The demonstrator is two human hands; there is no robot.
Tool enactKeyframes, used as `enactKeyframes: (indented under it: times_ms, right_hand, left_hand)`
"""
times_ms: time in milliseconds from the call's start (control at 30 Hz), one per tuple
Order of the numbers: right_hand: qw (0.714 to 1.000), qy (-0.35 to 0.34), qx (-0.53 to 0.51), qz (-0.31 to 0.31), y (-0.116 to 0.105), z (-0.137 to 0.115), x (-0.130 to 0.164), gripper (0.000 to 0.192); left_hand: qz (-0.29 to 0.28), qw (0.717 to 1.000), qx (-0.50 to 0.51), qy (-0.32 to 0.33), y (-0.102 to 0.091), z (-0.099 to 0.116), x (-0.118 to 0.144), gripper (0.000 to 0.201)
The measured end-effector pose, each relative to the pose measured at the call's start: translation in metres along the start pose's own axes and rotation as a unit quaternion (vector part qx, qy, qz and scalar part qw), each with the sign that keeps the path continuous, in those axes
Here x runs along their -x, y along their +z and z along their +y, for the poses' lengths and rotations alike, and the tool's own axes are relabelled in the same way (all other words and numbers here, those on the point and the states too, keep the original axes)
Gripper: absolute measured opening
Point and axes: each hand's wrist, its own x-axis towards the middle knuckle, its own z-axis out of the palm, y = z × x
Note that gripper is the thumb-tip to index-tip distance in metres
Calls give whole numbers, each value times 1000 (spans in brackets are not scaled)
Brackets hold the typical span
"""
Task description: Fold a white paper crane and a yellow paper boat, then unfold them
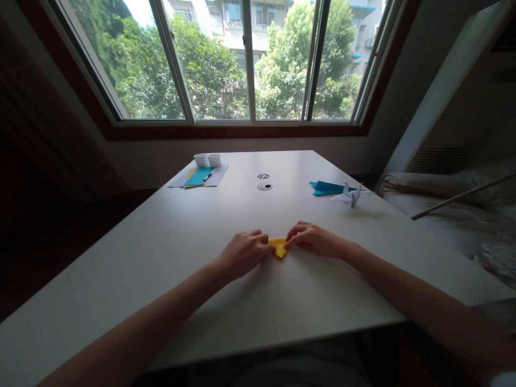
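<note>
A small piece of folded yellow paper (279,249) lies near the middle of the white table (193,236), its point toward me. My left hand (246,251) closes on its left corner, with the thumb on the paper. At the right corner, my right hand (309,238) pinches the paper between thumb and curled fingers. Both hands rest low over the tabletop. The fingers cover the paper's two side corners, so its full outline is hidden.
Two white paper boxes (207,160) stand at the back left, behind blue paper (200,176) with a pen (209,174) on it. Two round patterned discs (264,186) lie far centre. A blue folded paper plane (328,187) and a white paper crane (351,195) sit right.
</note>
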Motion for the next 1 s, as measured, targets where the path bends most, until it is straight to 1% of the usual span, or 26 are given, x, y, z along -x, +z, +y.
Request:
enactKeyframes:
  times_ms: [200, 367, 500, 633, 833, 1000]
  right_hand:
    - [999, -19, 29, -16, 2, -13, -1, 31]
    - [999, 2, 48, -24, 5, -21, -3, 31]
    - [998, 26, 41, -35, 2, -22, -5, 30]
    - [996, 60, 39, -58, -7, -21, -6, 27]
    - [991, 97, 39, -84, -21, -15, -1, 23]
    - [989, 109, 14, -98, -26, -14, 2, 24]
  left_hand:
    - [2, 997, 64, 41, 5, 0, -1, 29]
    - [4, 995, 94, 37, 4, 2, -2, 29]
    - [-22, 996, 84, 35, 1, 6, 1, 36]
    - [-58, 996, 66, 14, -6, 9, 6, 43]
    - [-121, 991, 30, -44, -17, 15, 11, 49]
    - [-127, 990, 22, -63, -16, 16, 14, 54]
